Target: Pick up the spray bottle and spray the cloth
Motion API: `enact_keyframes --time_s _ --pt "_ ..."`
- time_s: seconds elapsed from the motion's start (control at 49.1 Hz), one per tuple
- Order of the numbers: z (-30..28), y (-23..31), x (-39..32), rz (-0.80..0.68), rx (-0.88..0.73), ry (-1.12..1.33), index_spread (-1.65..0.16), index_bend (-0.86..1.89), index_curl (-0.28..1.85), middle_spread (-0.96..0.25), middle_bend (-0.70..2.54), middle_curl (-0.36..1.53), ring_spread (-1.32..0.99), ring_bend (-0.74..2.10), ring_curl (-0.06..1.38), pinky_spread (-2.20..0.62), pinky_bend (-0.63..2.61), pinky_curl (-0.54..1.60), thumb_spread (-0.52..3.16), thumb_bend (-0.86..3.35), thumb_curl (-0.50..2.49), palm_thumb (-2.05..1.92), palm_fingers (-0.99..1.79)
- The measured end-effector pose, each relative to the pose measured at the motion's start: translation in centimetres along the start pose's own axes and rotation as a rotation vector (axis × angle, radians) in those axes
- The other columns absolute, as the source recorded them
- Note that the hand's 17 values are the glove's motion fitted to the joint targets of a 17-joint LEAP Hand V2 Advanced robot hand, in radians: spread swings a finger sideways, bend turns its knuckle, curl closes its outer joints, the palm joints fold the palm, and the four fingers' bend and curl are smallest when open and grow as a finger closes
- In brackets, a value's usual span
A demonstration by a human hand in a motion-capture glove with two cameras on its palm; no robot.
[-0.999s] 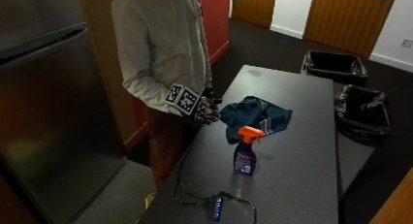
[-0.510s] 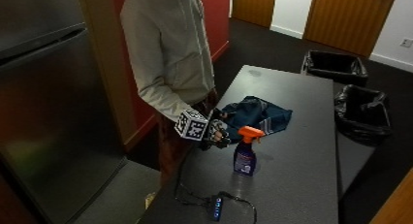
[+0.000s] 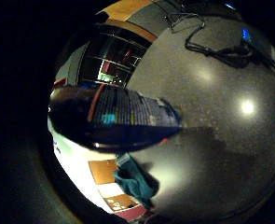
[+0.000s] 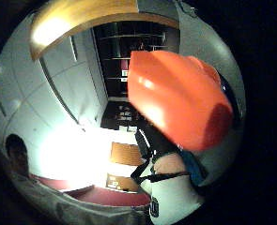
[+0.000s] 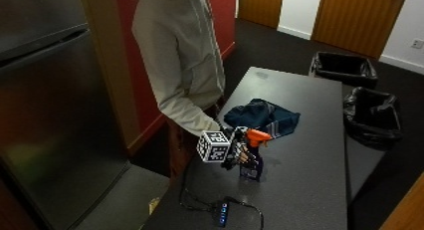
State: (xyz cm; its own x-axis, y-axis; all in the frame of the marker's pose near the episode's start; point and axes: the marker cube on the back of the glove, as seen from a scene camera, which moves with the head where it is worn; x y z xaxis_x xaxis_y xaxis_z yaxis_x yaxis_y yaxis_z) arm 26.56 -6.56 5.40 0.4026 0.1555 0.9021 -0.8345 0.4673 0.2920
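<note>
On table point(image 5: 311, 190): spray bottle point(image 5: 252, 158) upright
Right hand point(image 5: 237, 151): fingers curled round bottle neck
Behind bottle: cloth point(image 5: 265, 118), crumpled

Outside cam: high, across the table point(image 5: 311, 140). Palm cams nearly against spray bottle point(image 5: 252, 155); little-finger view probably shares the cloth point(image 3: 136, 179).

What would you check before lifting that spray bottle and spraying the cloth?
1. Right hand at the bottle: ok, it is right against the neck.
2. Fingers closed round the bottle: cannot tell.
3. Bottle upright on the table: ok.
4. Orange trigger head aimed at the cloth: cannot tell; it points roughly along the table.
5. Cloth on the table just beyond the bottle: ok.
6. Cable clear of the bottle: ok, nearer the table end.
</note>
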Motion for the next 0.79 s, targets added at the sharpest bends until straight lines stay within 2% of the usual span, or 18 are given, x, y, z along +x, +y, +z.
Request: enact_keyframes --time_s 0.122,0.326,0.387,0.428,0.53,0.693,0.795 --pt "0.9 -0.8 0.0 0.021 -0.005 -0.027 -0.29 0.15 0.21 -0.06 0.32 0.36 -0.07 0.43 0.29 0.06 0.39 0.34 0.95 -0.03 0.37 0.65 0.32" --pt "2.3 -2.2 -0.3 0.03 0.013 -0.048 -0.27 0.23 0.29 -0.11 0.35 0.38 -0.11 0.45 0.3 0.01 0.23 0.3 0.93 -0.03 0.37 0.67 0.79" --pt "2.6 -2.6 -0.4 0.03 0.016 -0.037 -0.26 0.21 0.31 -0.12 0.33 0.38 -0.12 0.44 0.3 0.0 0.2 0.3 0.93 -0.03 0.37 0.67 0.82" --pt "2.8 -3.0 -0.4 0.028 0.015 -0.027 -0.25 0.25 0.33 -0.13 0.35 0.38 -0.14 0.49 0.32 -0.02 0.16 0.29 0.93 0.0 0.38 0.72 1.03" --pt "3.3 -4.0 -0.6 0.027 0.005 0.006 -0.23 0.27 0.37 -0.14 0.38 0.41 -0.16 0.5 0.34 -0.06 0.17 0.3 0.88 0.03 0.43 0.85 1.23" --pt "4.4 -5.3 -1.6 -0.037 -0.101 0.1 -0.19 0.31 0.44 -0.15 0.49 0.46 -0.2 0.49 0.37 -0.13 0.18 0.31 0.61 0.01 0.53 0.96 1.33" --pt "6.2 -4.5 -2.3 -0.109 -0.231 0.171 -0.16 0.37 0.47 -0.13 0.54 0.48 -0.2 0.5 0.39 -0.15 0.19 0.32 0.47 -0.02 0.58 0.97 1.38"
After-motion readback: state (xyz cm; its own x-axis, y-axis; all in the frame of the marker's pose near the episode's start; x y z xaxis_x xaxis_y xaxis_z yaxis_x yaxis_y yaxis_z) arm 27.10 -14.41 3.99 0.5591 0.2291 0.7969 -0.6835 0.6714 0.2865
